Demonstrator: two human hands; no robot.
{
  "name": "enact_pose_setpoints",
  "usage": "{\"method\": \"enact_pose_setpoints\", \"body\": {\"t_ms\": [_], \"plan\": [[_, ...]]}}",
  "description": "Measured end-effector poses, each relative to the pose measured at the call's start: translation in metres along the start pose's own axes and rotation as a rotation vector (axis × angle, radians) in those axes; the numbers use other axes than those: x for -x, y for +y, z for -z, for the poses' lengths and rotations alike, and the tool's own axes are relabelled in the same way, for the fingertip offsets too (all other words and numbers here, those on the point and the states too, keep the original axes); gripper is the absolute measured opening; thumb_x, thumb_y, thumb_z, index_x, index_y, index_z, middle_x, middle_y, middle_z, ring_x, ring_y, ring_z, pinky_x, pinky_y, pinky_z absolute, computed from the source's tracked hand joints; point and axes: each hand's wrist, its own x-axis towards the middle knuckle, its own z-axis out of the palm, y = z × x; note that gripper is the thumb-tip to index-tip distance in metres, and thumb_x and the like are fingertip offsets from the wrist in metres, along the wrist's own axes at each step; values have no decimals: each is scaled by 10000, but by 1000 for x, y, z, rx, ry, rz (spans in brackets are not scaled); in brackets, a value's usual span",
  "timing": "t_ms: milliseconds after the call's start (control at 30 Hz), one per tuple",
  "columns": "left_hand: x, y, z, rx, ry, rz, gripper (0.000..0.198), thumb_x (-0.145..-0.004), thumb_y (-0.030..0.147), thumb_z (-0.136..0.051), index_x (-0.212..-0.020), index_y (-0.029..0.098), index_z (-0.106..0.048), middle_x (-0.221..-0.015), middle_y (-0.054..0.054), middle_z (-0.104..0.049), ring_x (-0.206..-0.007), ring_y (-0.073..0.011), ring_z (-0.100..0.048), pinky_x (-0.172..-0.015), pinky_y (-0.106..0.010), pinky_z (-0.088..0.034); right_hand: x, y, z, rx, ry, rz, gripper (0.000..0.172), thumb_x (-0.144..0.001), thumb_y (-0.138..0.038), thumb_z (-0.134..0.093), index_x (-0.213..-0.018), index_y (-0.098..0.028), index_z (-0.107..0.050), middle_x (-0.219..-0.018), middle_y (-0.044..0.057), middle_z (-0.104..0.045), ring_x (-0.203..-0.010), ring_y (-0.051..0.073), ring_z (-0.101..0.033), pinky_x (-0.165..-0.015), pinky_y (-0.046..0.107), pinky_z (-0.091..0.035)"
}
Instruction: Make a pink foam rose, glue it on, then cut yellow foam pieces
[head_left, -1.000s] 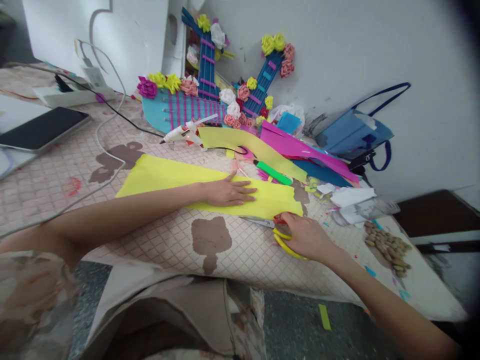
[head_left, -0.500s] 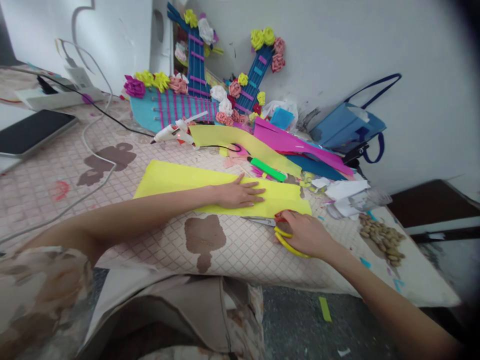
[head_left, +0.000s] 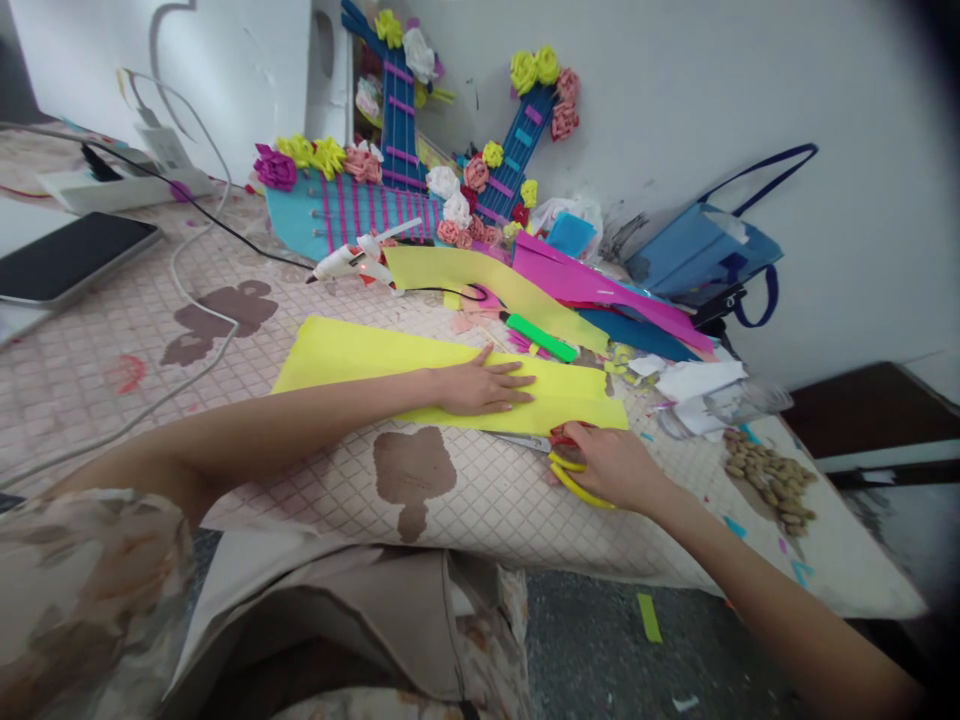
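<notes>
My long, bright yellow sheet (head_left: pixel 360 358) lies flat on the surface (head_left: pixel 495 515), stretched sideways in front of me with a faint crease toward its right end, and at its near edge I hold scissors (head_left: pixel 540 444) with red-and-yellow handles, silver blades pointing left.

Glue gun (head_left: pixel 346 262) behind paper sheet (head_left: pixel 367 353)

Left sleeve (head_left: pixel 97 590): short, loose, pale beige, brown blotches, blurred; plain taupe cloth (head_left: pixel 375 610) across lap, dark seam (head_left: pixel 455 640) right side; similar mottled garment (head_left: pixel 491 650) beside it; left hand (head_left: pixel 484 388), right hand (head_left: pixel 611 465) bare
</notes>
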Motion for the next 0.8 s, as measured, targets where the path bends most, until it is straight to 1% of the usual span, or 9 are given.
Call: {"method": "enact_pose_setpoints", "body": {"t_ms": [133,333,500,633,800], "plan": [[0,1,1,-15,-13,8,453,-952,363,-241,-1387,283,-341,-1499,-9,-225,-1396,-239,-121,-1093,-541,14,2,0,2,9,10,-3,476,-764,-606,-519,-951,-170,-546,-830,93,-695,-763,262,-660,-583,301,-412],[0,4,4,-10,-41,35,455,-951,360,-235,-1391,293,-329,-1505,6,-203,-1400,-227,-98,-1094,-535,27,1,-3,6,-57,14,-2,490,-745,-585,-565,-1005,-171,-534,-898,96,-691,-818,271,-655,-632,319,-439],[-1,4,3,-13,-30,28,455,-951,356,-240,-1387,274,-342,-1501,-12,-215,-1395,-249,-117,-1082,-567,16,-7,-7,4,-84,2,8,489,-744,-573,-569,-1024,-174,-533,-942,98,-690,-838,273,-654,-656,331,-447],[-1,3,2,-13,-17,35,445,-948,359,-258,-1377,294,-355,-1496,2,-232,-1394,-240,-125,-1087,-559,-10,-12,-10,3,-96,7,24,509,-747,-590,-553,-1032,-169,-537,-937,109,-690,-850,272,-654,-669,330,-447],[-1,4,3,-29,-28,32,450,-950,360,-246,-1377,276,-362,-1496,-5,-233,-1393,-239,-133,-1092,-549,-37,-12,-8,1,-46,3,34,509,-746,-607,-544,-1006,-169,-549,-888,102,-699,-802,270,-660,-639,322,-438]]}}
